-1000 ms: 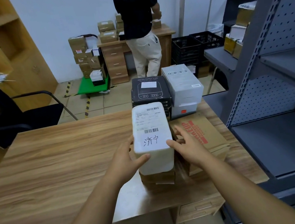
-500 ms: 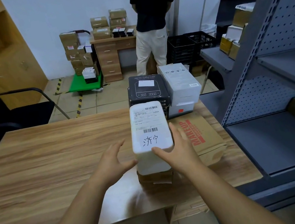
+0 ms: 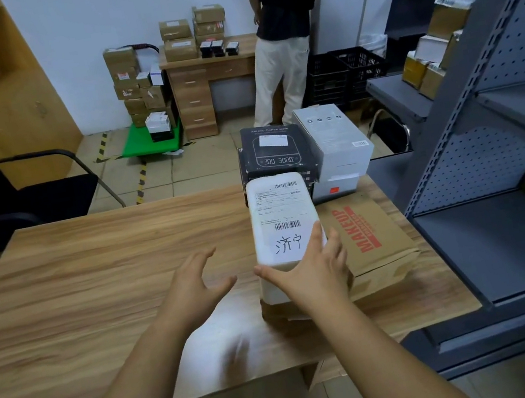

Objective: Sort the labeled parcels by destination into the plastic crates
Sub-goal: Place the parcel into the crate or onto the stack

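Right, on my feed the white parcel (image 3: pixel 280 216) lies flat on a low brown carton (image 3: pixel 278 311) at the right end of the wooden table (image 3: pixel 94 279). Its shipping label faces up, with 2 handwritten characters at the near end. The right hand (image 3: pixel 315 271) rests on the parcel's near right corner. Its fingers are laid out fairly straight up the right edge and its thumb runs across the near edge, so it is touching rather than clamped. The left hand (image 3: pixel 195 284) hovers just left of the parcel, clear of it, with its fingers spread and nothing in it.

A brown paper package printed MAKEUP (image 3: pixel 374 242) lies against the parcel's right side. Behind the parcel stand a black coffee scale box (image 3: pixel 275 151) and a white box (image 3: pixel 336 148), side by side and touching.

Well back on the floor sit 2 black plastic crates (image 3: pixel 349 71). Beside them a person in a dark top (image 3: pixel 290 51) stands at a small desk (image 3: pixel 208 72) stacked with cartons. Grey metal shelving (image 3: pixel 491 160) fills the right of my view.
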